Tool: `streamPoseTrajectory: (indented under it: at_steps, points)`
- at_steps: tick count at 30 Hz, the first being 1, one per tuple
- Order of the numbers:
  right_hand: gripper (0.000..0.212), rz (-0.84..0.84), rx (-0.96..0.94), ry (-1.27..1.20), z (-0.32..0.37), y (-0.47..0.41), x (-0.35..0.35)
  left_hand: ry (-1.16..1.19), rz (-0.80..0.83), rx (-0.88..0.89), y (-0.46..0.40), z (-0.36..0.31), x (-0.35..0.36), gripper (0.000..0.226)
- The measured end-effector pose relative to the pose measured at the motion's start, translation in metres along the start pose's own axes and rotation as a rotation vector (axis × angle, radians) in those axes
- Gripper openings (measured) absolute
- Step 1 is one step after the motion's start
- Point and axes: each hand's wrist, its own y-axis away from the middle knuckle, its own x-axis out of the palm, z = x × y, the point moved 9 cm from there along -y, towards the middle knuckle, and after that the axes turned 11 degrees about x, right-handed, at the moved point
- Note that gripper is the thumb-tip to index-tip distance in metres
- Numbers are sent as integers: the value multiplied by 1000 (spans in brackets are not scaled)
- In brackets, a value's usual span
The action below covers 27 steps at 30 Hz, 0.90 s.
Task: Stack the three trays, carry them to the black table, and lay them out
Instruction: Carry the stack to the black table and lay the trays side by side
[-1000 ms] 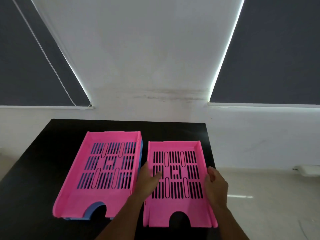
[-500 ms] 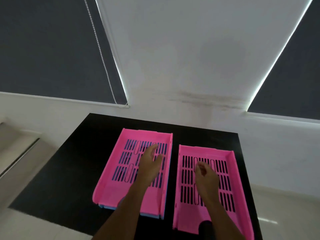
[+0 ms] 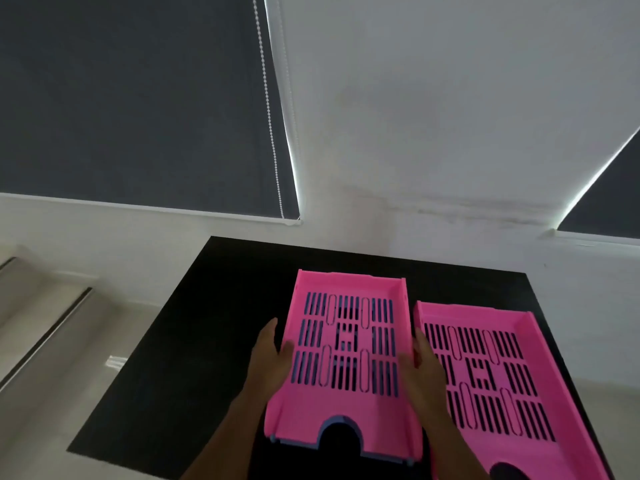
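You are standing over the black table [image 3: 214, 327], looking down at two pink trays lying side by side on it. The left pink tray [image 3: 346, 344] is sitting nested on a blue tray [image 3: 334, 420], whose edge is peeking out around the front notch and along the near rim, with blue also showing through the slots. The right pink tray [image 3: 485, 375] is lying flat on the table just beside it, set a little nearer to you, its right wall running along the table's right edge; its near end is running off the bottom of the view.

Your left hand [image 3: 272, 358] is pressing against the left wall of the stacked pink tray, thumb lying over the rim onto the slotted floor, fingers stretched along the outside. Your right hand [image 3: 424, 368] is resting against that tray's right wall, in the narrow gap between the two pink trays, fingers extended rather than curled. So both hands are flanking the same tray, one on each side, palms facing in. Whether they are squeezing it or only touching is not something you can tell from here, and the tray is not visibly lifted off the blue one.

Behind the table a white wall [image 3: 433, 116] is rising between two dark blinds [image 3: 131, 98], a bead chain [image 3: 268, 109] hanging by the left one
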Motion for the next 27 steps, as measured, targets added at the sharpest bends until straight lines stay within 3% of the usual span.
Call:
streamPoseTrajectory:
  at_steps: [3,6,13,19,27]
  points:
    - [46,-20,49,70,-9,4,2,69,159,48,4,7,18,33]
    - [37,-36,69,116,-10,3,3,104,156,122,5,10,23,32]
    - [36,-52,60,78,4,10,10,149,137,101,-10,13,3,25]
    - [30,-48,-21,33,44,21,52,137,76,100,-31,36,-55,24]
    - [27,68,-141,48,88,55,175,37,-31,33,-37,114,-166,26]
